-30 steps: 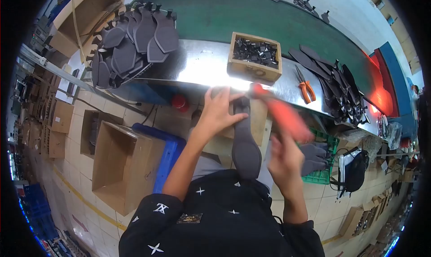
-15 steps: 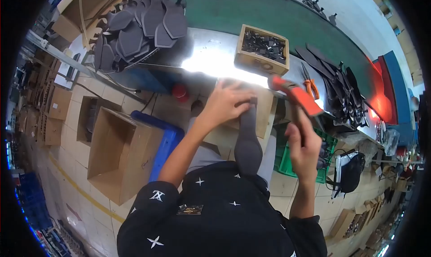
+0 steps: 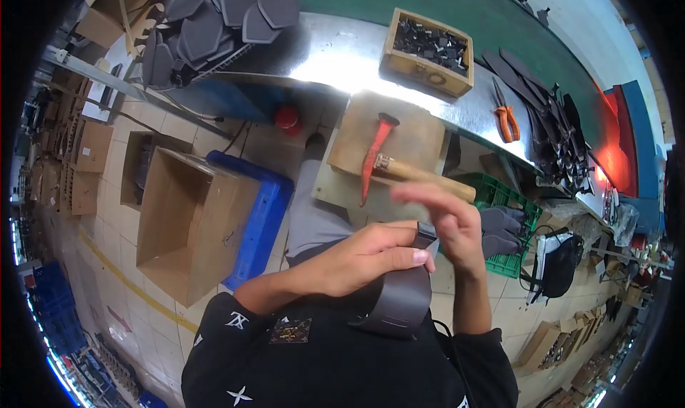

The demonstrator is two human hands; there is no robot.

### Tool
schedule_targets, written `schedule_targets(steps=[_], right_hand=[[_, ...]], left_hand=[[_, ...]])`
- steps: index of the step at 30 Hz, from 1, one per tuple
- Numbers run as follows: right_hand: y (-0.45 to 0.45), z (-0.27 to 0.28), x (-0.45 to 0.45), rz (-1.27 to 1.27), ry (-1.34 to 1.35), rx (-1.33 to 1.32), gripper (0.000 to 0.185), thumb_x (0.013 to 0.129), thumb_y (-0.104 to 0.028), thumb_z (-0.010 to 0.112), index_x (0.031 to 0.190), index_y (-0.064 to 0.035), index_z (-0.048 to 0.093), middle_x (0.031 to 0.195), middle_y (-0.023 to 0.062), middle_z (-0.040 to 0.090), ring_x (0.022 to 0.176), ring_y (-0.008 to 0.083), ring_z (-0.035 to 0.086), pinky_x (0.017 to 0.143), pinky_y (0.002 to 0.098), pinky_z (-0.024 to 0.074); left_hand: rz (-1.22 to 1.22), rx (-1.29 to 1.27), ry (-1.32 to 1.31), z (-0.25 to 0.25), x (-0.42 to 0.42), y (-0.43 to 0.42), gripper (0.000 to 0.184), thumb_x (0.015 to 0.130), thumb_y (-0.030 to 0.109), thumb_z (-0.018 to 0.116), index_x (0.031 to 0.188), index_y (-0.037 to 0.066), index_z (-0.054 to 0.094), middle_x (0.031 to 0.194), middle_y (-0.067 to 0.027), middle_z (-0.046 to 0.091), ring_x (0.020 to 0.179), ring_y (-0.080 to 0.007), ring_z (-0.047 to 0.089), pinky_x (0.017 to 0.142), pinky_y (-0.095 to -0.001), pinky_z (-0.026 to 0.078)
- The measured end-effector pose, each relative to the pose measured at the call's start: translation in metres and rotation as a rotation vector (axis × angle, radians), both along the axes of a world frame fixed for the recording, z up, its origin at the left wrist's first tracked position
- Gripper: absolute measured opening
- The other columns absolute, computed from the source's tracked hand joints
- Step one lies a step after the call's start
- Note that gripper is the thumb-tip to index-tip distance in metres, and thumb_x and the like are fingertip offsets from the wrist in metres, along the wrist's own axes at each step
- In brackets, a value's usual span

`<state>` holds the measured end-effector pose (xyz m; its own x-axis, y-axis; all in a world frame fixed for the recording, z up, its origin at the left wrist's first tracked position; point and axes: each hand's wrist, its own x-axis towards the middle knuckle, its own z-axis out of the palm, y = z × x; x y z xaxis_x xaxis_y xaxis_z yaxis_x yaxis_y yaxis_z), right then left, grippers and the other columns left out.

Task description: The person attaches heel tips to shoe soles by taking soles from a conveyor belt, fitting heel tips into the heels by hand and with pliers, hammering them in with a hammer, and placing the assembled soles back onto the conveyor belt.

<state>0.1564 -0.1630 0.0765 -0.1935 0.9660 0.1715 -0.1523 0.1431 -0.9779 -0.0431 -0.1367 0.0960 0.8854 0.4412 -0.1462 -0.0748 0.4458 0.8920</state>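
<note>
My left hand [image 3: 371, 258] grips a dark leather-like strap piece [image 3: 403, 301] near its narrow end, thumb on top. A small dark metal clip [image 3: 426, 231] sits at that end, and the wide part curves down against my shirt. My right hand [image 3: 457, 226] hovers just right of the clip, holding nothing, its fingers stretched out and somewhat blurred; whether it touches the strap I cannot tell. Beyond both hands, a hammer [image 3: 376, 151] with a red head and wooden handle lies on a wooden board [image 3: 421, 126].
A wooden box of small dark clips [image 3: 428, 80] and orange-handled pliers [image 3: 506, 123] rest on the metal bench edge. Dark pieces are piled at left [image 3: 221, 23] and right [image 3: 556, 126]. Around me stand a cardboard box [image 3: 193, 230], a blue crate [image 3: 267, 215] and a green crate [image 3: 510, 194].
The hammer has left my right hand and now lies on the board. My left hand has lifted the strap piece off the board and brought it toward my body.
</note>
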Motion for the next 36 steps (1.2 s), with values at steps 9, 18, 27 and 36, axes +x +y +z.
schedule_targets(steps=[9, 18, 27, 36], right_hand=[[-0.021, -0.008, 0.0, 0.086, 0.253, 0.065, 0.053, 0.095, -0.049, 0.064, 0.099, 0.0035, 0.065, 0.097, 0.0161, 0.067, 0.1, 0.0339, 0.064, 0.092, 0.0477, 0.0505], [0.004, 0.025, 0.093, -0.884, -0.28, 0.244, 0.052, 0.105, -0.042, 0.052, 0.121, 0.006, 0.061, 0.115, 0.0144, 0.066, 0.104, 0.0215, 0.065, 0.096, 0.0365, 0.0499], [0.012, -0.016, 0.297, -1.745, -0.836, 0.188, 0.032, 0.101, -0.029, 0.059, 0.111, 0.0009, 0.067, 0.098, 0.0175, 0.072, 0.085, 0.0274, 0.069, 0.08, 0.037, 0.0532], [0.116, -0.003, 0.43, -1.27, -0.947, -0.285, 0.041, 0.071, -0.04, 0.071, 0.084, -0.0004, 0.073, 0.091, 0.0243, 0.072, 0.091, 0.0389, 0.071, 0.084, 0.0458, 0.0553]], left_hand=[[-0.276, -0.294, -0.163, -0.007, 0.014, -0.007, 0.041, 0.106, 0.037, 0.046, 0.119, 0.001, 0.061, 0.108, -0.0083, 0.066, 0.106, -0.0154, 0.06, 0.099, -0.0308, 0.043], [0.304, 0.084, 0.032, -0.012, 0.01, 0.012, 0.041, 0.095, 0.003, 0.068, 0.133, -0.001, 0.054, 0.125, -0.0077, 0.063, 0.108, -0.0106, 0.061, 0.094, -0.0264, 0.049], [1.302, 1.854, 0.856, 0.001, -0.025, 0.197, 0.036, 0.096, 0.011, 0.062, 0.13, -0.001, 0.059, 0.123, -0.0135, 0.061, 0.099, -0.0238, 0.063, 0.085, -0.0356, 0.049], [1.039, 1.522, 0.533, 0.009, 0.013, 0.145, 0.03, 0.09, 0.008, 0.063, 0.118, -0.001, 0.064, 0.123, -0.0175, 0.061, 0.117, -0.0358, 0.057, 0.101, -0.0413, 0.044]])
